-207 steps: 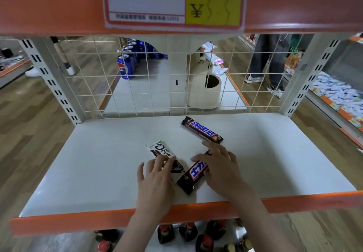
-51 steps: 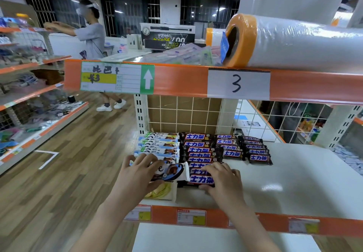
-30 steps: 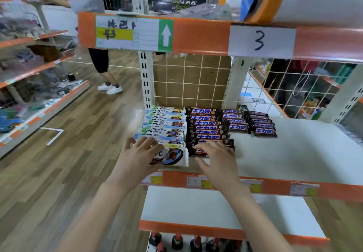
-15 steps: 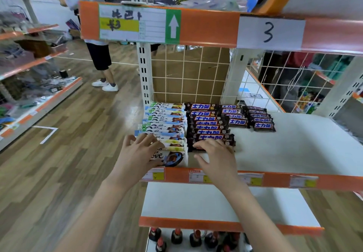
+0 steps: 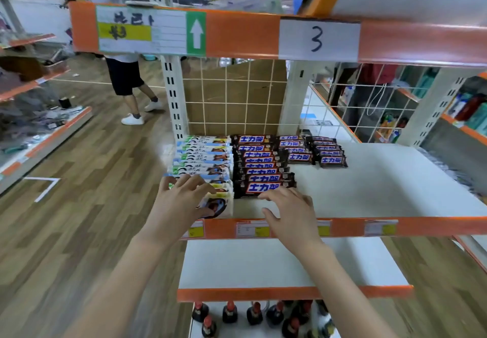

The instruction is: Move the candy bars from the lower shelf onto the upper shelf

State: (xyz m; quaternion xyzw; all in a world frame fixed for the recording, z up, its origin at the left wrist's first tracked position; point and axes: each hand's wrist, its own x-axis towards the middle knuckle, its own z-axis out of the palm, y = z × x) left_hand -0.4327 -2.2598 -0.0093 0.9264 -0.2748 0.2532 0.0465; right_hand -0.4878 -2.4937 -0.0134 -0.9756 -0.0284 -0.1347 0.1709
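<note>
Resting open hands: left hand (image 5: 181, 200) on white bar (image 5: 218, 206), right hand (image 5: 292, 213) touching dark bar (image 5: 263, 187).

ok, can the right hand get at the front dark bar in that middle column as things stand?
Probably yes. The right hand hovers just in front of the front dark bar, fingertips at its near edge, with nothing between them. The left hand rests on the white bars alongside, out of the way.

glossy plastic candy wrappers (image 5: 263, 177); matt white shelf board (image 5: 382, 184); wood-look floor (image 5: 79, 219).
</note>
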